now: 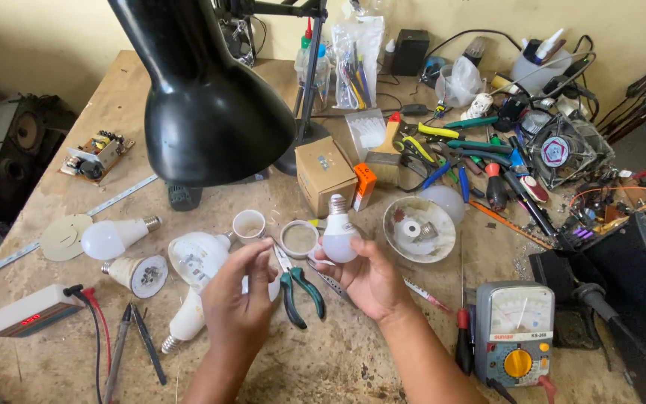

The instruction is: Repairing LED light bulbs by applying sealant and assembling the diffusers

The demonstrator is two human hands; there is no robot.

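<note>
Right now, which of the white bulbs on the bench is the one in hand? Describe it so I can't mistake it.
Start at the big black desk lamp shade, then drop to the brown cardboard box below its right edge. Just under the box, the right hand holds a small white plastic bulb. Unlike the other bulbs, which lie flat at the left, it stands upright, metal screw base on top.

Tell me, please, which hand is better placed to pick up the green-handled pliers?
Left, probably. The left hand is empty and right beside the green-handled pliers, while the right hand is holding the white LED bulb.
</note>
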